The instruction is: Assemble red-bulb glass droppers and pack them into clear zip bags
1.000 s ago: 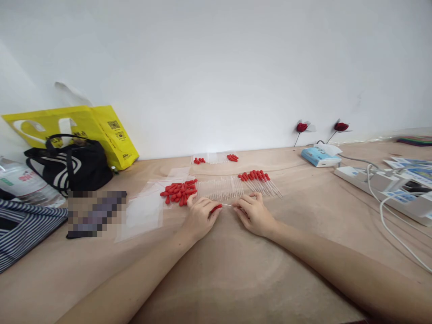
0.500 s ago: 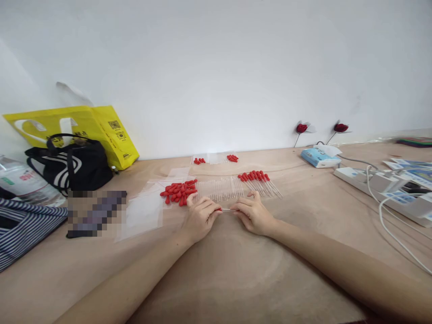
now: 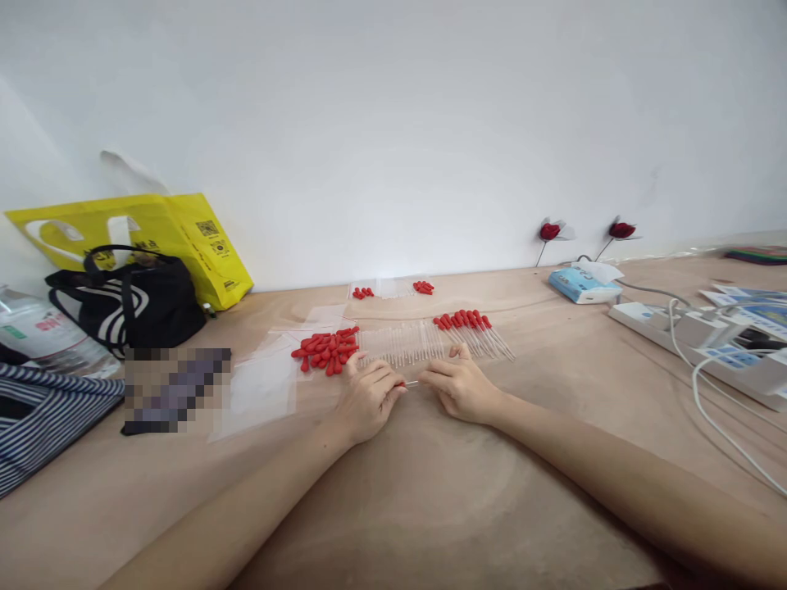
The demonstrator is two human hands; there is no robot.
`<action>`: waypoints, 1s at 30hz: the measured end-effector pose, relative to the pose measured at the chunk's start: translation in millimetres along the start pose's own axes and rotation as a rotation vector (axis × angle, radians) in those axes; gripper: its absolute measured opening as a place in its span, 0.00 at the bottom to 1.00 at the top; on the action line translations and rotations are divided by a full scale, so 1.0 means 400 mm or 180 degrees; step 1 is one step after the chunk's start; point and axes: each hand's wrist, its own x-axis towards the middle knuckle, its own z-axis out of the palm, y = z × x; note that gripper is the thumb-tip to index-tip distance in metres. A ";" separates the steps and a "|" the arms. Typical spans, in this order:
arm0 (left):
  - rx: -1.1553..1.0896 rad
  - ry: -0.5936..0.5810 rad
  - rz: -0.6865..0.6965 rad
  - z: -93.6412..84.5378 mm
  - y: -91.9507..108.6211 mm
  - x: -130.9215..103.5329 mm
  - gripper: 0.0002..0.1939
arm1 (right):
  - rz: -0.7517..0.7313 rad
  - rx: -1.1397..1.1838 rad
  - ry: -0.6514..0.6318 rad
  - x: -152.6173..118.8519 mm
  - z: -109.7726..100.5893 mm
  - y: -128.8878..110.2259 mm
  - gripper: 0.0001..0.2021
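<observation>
Between both hands, low over the table, lies a thin clear tube (image 3: pixel 412 383). My left hand (image 3: pixel 370 400) pinches a red rubber bulb (image 3: pixel 402 384) at the tube's left end. The fingers of my right hand (image 3: pixel 458 387) are closed on the tube's right end. Behind my left hand is a pile of loose red bulbs (image 3: pixel 325 350). A row of clear tubes (image 3: pixel 402 342) lies beyond the hands. To its right, several tubes with red bulbs on their upper ends (image 3: pixel 470 321) lie side by side.
Clear plastic bags (image 3: pixel 261 385) lie left of the pile. More red bulbs (image 3: pixel 424 288) and tubes are near the wall. A yellow bag (image 3: pixel 209 246) and black bag (image 3: pixel 160 303) stand left; a tissue pack (image 3: pixel 583 283) and power strip (image 3: pixel 725 352) lie right.
My right hand has shifted very slightly left, and less of the tube shows between the hands. My left hand keeps its pinch on the bulb.
</observation>
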 end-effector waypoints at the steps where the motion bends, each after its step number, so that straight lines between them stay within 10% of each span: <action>1: 0.0009 0.0005 0.0007 0.000 0.000 0.000 0.09 | 0.0010 -0.0005 -0.0002 0.001 0.002 -0.001 0.14; 30: -0.0246 -0.0052 -0.0071 -0.005 -0.005 0.001 0.07 | 0.0370 0.0557 0.0048 -0.005 0.018 -0.008 0.11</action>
